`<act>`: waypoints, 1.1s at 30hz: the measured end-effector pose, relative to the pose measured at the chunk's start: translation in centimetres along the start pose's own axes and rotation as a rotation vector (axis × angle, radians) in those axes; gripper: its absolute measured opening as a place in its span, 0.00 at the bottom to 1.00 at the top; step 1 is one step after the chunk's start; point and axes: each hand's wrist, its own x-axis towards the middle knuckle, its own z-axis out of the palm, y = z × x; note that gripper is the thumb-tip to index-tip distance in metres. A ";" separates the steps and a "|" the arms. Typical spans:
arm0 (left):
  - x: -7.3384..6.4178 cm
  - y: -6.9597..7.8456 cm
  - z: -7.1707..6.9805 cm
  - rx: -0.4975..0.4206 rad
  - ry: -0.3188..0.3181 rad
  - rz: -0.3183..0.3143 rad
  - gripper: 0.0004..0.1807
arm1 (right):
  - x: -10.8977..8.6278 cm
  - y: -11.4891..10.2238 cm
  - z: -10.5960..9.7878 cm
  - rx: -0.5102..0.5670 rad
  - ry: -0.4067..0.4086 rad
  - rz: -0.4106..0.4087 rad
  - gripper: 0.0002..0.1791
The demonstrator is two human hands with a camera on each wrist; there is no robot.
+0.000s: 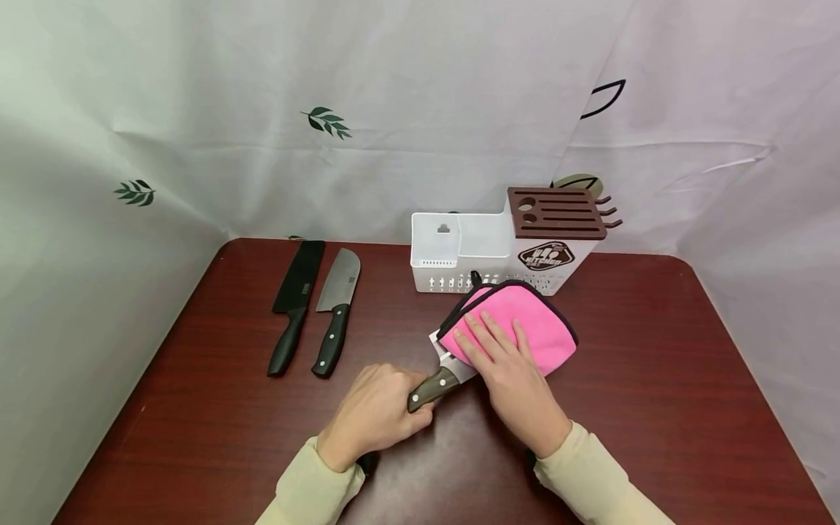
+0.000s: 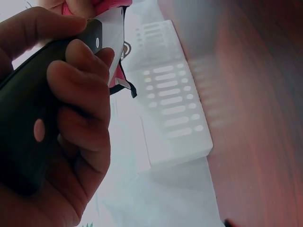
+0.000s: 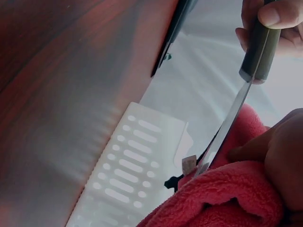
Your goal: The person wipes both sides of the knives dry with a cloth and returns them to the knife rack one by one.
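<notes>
My left hand (image 1: pixel 374 412) grips the dark, riveted handle (image 1: pixel 433 389) of a kitchen knife, its fingers curled round it. The steel blade (image 3: pixel 230 118) runs from that handle into a folded pink cloth (image 1: pixel 541 332) with black edging. Over the cloth lies my right hand (image 1: pixel 515 383), holding it about the blade between fingers and thumb. Fluffy pile shows on the cloth in the right wrist view, and a small pale tag (image 3: pixel 189 164) sticks out beside the blade. Most of the blade is hidden by the cloth.
Behind the cloth stands a white perforated knife holder (image 1: pixel 482 237) with a brown slotted top (image 1: pixel 558 213) and side hooks. To the left, a black-bladed knife (image 1: pixel 300 284) and a steel-bladed knife (image 1: pixel 339 284) lie on the reddish-brown table (image 1: pixel 197 408). Pale curtains (image 1: pixel 420 87) surround the table.
</notes>
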 end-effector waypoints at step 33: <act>-0.2 -0.5 -0.6 -0.063 -0.034 -0.086 0.15 | -2.2 2.5 -2.1 0.002 0.140 0.196 0.35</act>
